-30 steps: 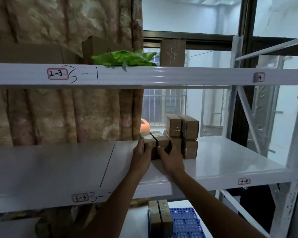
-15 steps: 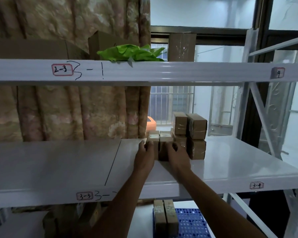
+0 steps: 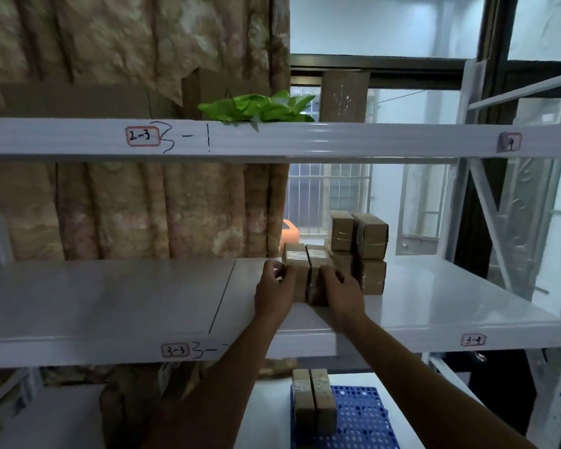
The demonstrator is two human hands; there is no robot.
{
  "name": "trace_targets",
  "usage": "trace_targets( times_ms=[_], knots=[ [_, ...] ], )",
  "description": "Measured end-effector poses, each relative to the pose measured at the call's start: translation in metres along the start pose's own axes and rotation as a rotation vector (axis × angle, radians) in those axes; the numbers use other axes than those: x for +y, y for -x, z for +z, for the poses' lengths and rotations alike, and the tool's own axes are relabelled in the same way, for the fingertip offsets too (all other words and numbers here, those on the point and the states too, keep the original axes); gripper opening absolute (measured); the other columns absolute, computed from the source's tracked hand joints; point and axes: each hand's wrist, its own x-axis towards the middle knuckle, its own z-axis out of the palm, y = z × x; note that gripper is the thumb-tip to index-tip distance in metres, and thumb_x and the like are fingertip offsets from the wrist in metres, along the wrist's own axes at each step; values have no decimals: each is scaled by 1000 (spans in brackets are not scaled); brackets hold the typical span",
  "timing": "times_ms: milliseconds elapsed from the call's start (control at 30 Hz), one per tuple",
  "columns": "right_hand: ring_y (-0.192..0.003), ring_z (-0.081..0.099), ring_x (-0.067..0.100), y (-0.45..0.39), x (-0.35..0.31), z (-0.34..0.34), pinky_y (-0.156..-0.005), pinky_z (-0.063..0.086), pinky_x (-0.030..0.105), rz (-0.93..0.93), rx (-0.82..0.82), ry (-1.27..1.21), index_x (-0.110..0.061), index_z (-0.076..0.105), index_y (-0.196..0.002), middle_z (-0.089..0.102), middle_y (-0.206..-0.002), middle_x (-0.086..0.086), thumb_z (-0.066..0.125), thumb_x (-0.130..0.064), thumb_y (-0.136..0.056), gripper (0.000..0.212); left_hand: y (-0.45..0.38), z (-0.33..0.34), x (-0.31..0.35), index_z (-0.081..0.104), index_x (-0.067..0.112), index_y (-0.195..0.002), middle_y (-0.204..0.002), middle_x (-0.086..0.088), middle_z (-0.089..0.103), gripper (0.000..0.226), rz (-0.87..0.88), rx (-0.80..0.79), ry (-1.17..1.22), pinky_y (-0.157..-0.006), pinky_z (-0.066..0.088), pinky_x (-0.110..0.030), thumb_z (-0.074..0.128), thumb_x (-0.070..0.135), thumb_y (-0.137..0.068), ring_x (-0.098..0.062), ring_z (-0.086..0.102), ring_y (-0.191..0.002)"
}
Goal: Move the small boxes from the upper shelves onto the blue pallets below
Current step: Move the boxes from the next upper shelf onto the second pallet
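Observation:
Two small brown boxes stand side by side on the white middle shelf (image 3: pixel 434 306). My left hand (image 3: pixel 274 291) grips the left box (image 3: pixel 297 264) from its left side. The right box (image 3: pixel 316 273) is held by my right hand (image 3: pixel 340 290), fingers curled over its front and right side. Behind and to the right stands a stack of several more small boxes (image 3: pixel 360 251), two levels high. Below the shelf, a blue pallet (image 3: pixel 360 416) carries two small boxes (image 3: pixel 314 400) lying side by side.
The upper shelf beam (image 3: pixel 305 139) crosses overhead, with a green crumpled bag (image 3: pixel 256 106) and cardboard boxes (image 3: pixel 344 95) on it. A patterned curtain (image 3: pixel 127 205) hangs behind at left. White rack uprights and diagonal braces (image 3: pixel 486 228) stand at right.
Both hands have stayed on the pair of boxes and drawn them slightly toward the shelf's front. The view has shifted a little.

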Motion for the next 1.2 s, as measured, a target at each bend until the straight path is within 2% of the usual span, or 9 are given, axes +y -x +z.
trace_targets(
  times_ms=[67, 267, 467, 600, 767, 833, 933, 1033, 1200],
  knots=[
    [-105, 69, 25, 15, -5, -9, -101, 54, 52, -10, 2, -24, -29, 75, -109, 75, -109, 2, 56, -51, -100, 30, 20, -3, 5, 56, 34, -104, -103, 14, 68, 31, 44, 50, -4, -68, 43, -28, 50, 63, -93, -5, 62, -84],
    [-106, 69, 15, 79, -23, -41, -100, 55, 42, -103, -28, -72, -35, 75, -117, 76, -111, -11, 55, -52, -99, 31, 100, -17, 34, 56, 35, -107, -96, 19, 67, 24, 67, 134, 42, -76, 43, -29, 52, 57, -97, -9, 63, -87],
    [-105, 72, 8, 144, -16, -81, -96, 57, 35, -164, -90, -144, -35, 76, -115, 78, -109, -13, 61, -53, -97, 29, 174, -29, 48, 56, 33, -105, -91, 22, 65, 18, 122, 140, 99, -69, 45, -25, 58, 50, -98, 6, 60, -83],
    [-104, 75, 10, 197, 10, -102, -93, 58, 32, -140, -74, -214, -32, 77, -115, 80, -111, -7, 68, -47, -97, 26, 231, -29, 27, 57, 35, -102, -94, 21, 68, 15, 150, 113, 195, -72, 52, -27, 63, 46, -94, 7, 64, -85],
    [-104, 73, 1, 246, 50, -123, -87, 56, 23, -135, -147, -142, -48, 73, -123, 78, -114, -18, 66, -48, -95, 28, 286, -28, -24, 52, 41, -114, -105, 22, 67, 25, 177, 63, 158, -73, 56, -31, 63, 51, -93, 4, 67, -91],
    [-105, 74, 3, 255, 67, -128, -87, 58, 23, -116, -160, -110, -50, 72, -125, 78, -115, -18, 67, -44, -97, 28, 302, -27, -43, 49, 50, -119, -111, 25, 66, 29, 170, 34, 135, -78, 58, -33, 61, 57, -94, 5, 66, -96],
    [-104, 75, 7, 261, 93, -130, -86, 60, 24, -74, -146, -68, -45, 75, -122, 79, -113, -15, 66, -37, -100, 24, 320, -23, -65, 44, 67, -122, -120, 38, 59, 34, 111, -31, 159, -86, 56, -23, 58, 64, -92, 13, 59, -108],
    [-100, 75, 5, 261, 124, -122, -77, 57, 13, -5, -130, -64, -40, 77, -116, 80, -107, -17, 66, -31, -102, 20, 323, -14, -93, 55, 51, -118, -117, 31, 64, 31, -2, -80, 194, -94, 57, -37, 60, 64, -90, 3, 62, -111],
    [-96, 72, -6, 239, 185, -93, -70, 54, 8, 132, -116, -54, -25, 72, -130, 76, -112, -15, 63, -37, -103, 32, 297, 9, -145, 56, 37, -108, -111, 17, 66, 15, -184, -121, 163, -95, 56, -42, 62, 46, -98, -10, 64, -108]
  ],
)
